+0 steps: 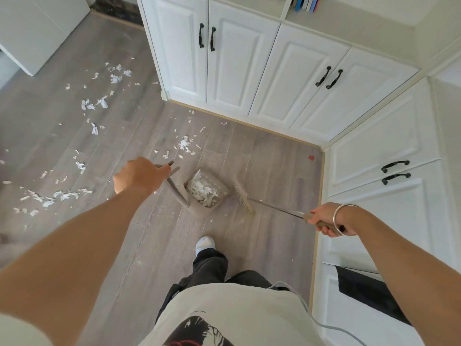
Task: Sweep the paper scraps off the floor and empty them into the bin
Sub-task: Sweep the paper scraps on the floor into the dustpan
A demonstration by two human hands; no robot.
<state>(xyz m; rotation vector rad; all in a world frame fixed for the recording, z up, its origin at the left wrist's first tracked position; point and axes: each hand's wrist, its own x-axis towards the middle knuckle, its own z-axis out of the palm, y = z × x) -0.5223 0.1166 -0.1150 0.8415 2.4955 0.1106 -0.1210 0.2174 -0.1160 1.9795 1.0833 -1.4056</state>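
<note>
Head view: the grey wood-grain plank floor (269, 171) ran into a corner closed by two runs of white panelled cabinets, one across the far side (239, 71) and one along my right (374, 136), each with black curved handles. A pale skirting strip marked both edges. Open floor lay to the left, bounded far off by a plain white unit (32, 33). My left hand (139, 177) was closed round the top of the dustpan's long bent handle (174, 188), the fingers wrapped under and mostly hidden. The dustpan (197, 210), a grey scoop with raised walls, sat on the planks in front of my white shoe (205, 244), its tray holding a heap of torn white scraps (203, 191). My right hand (329, 219), a metal bangle (345, 218) at its wrist, was clamped round the padded grip of the broom's thin metal shaft (277, 208). The broom head (243, 198), a narrow bar with pale bristles, lay just beside the pan's right wall; I could not tell whether they touched. Loose paper scraps (184, 143), small, ragged and white, lay beyond the pan, between it and the far cabinets. Further scraps (62, 194) were strewn over the open floor to the left, up toward the white unit. A small red mark (311, 158) showed near the corner.
</note>
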